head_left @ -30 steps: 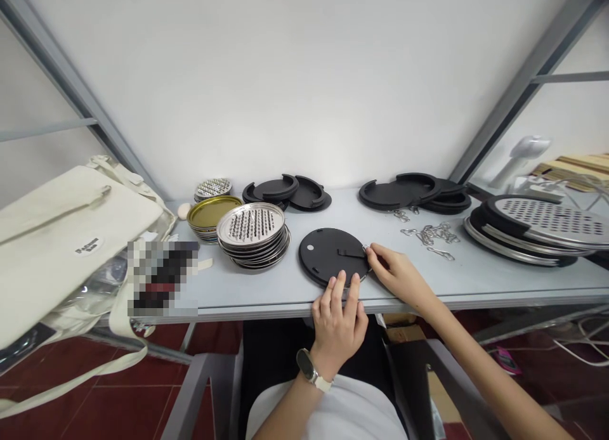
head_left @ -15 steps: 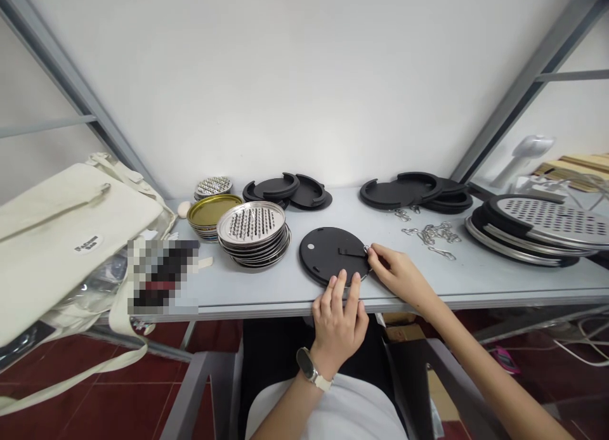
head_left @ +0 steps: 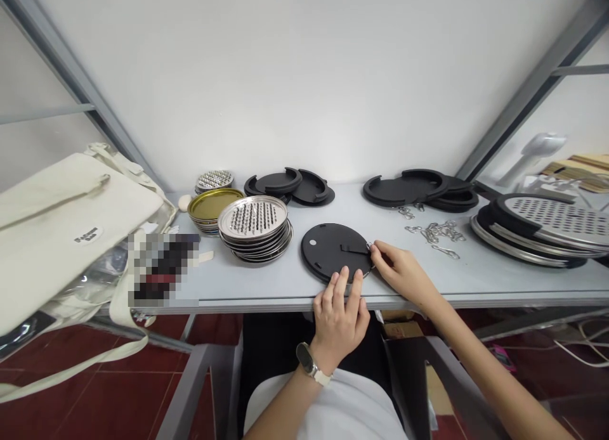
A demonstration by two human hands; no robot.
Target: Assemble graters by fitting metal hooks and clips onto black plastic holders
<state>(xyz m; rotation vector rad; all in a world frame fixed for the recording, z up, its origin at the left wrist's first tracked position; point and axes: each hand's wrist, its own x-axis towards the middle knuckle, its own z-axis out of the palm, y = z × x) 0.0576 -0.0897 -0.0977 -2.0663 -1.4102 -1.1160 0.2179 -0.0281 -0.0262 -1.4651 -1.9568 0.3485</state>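
Note:
A round black disc lies on the table before me, a narrow slot running toward its right edge. My left hand, wearing a watch, rests spread fingertips on the disc's near edge. At the right edge, my right hand pinches a small metal clip. Several loose metal clips lie beyond it to the right. To the left of the disc stands a stack of round metal grater plates, with gold-coloured lids behind it.
Black ring-shaped holders lie along the wall, more of them at centre left. A larger stack of perforated plates is at the right. A cream bag covers the left end of the grey table.
The view has shifted slightly, moving the table items a little in the picture. Both hands keep the same hold and contact at the disc.

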